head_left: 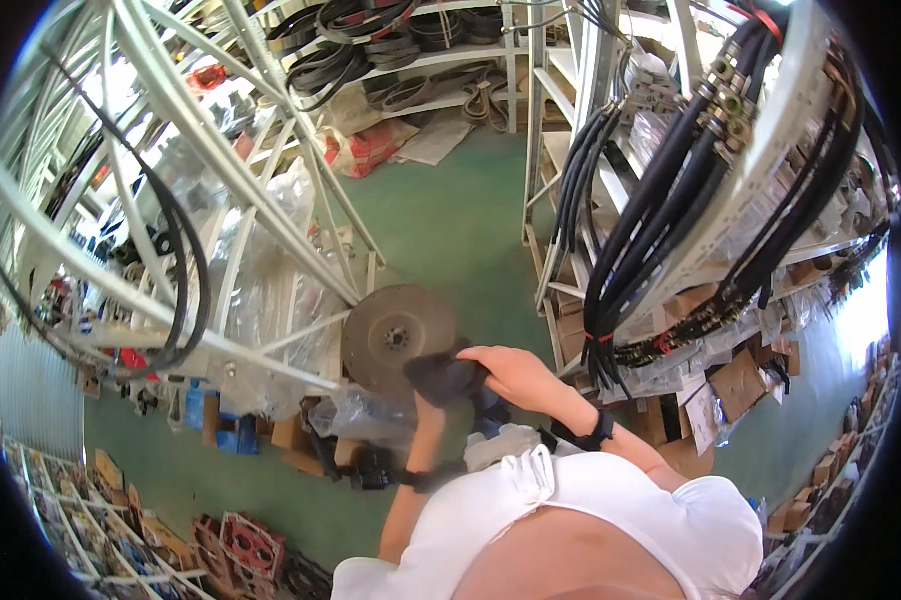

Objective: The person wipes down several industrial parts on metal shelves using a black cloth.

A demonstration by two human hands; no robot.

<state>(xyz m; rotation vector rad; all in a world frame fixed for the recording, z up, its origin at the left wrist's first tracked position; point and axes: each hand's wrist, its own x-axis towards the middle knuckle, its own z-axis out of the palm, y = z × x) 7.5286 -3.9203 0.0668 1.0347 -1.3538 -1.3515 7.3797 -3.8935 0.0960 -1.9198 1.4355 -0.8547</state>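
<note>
A dark, soft-looking piece (441, 378), perhaps a cloth or a glove, is between my two hands in front of my body. My right hand (516, 374) has its fingers closed on the upper right edge of it. My left hand (431, 410) comes up from below, and the dark piece hides its fingers, so their pose does not show. Just beyond the piece is a large round brown-grey disc (383, 335) with a holed hub, partly covered by it. Both wrists wear black bands.
White metal shelving (311, 270) full of plastic-wrapped parts stands close on my left. Bundled black hoses (651, 220) hang from the right rack. Black belts (371, 50) fill the far shelves. A red and white sack (371, 148) lies on the green floor (441, 220). Cardboard boxes (741, 385) stand right.
</note>
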